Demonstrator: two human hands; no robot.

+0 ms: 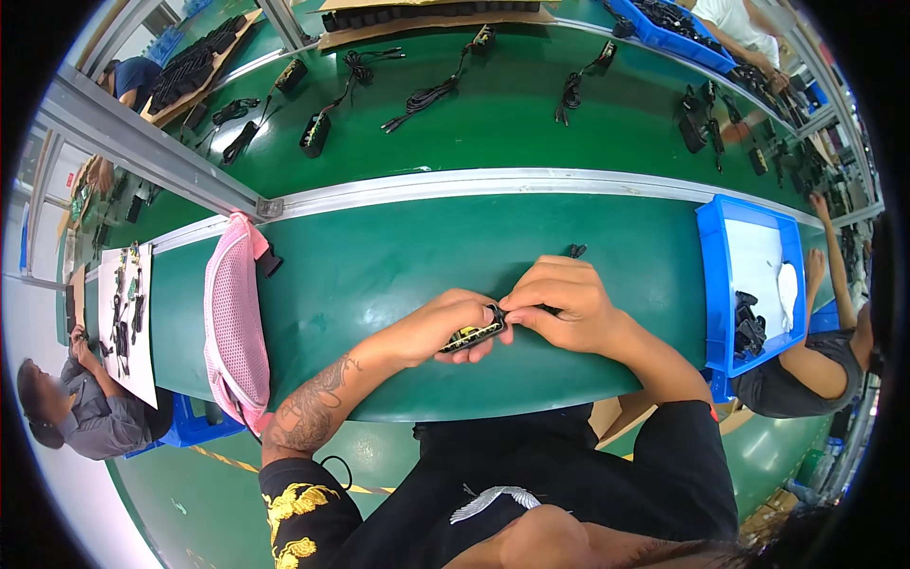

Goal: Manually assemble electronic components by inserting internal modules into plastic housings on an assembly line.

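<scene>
My left hand (pixel 453 324) is closed around a small black power adapter housing (pixel 474 336) with its inside showing, where yellow and pale parts can be seen. The thumb lies along its upper side. At the housing's right end my right hand (pixel 569 302) is pinched, fingertips close against my left thumb. A short stretch of black cable (pixel 549 309) shows under the right fingers, and a dark cable end (pixel 576 250) sticks out beyond the knuckles. The fingers hide just where the cable meets the housing. Both hands are above the green table (pixel 379 256), near its front edge.
A pink mesh bag (pixel 237 313) lies to the left, a blue tray (pixel 718 284) with black parts to the right. Past a metal rail (pixel 493 180), a green conveyor (pixel 455 142) carries several adapters with coiled cables. Other people sit at both sides.
</scene>
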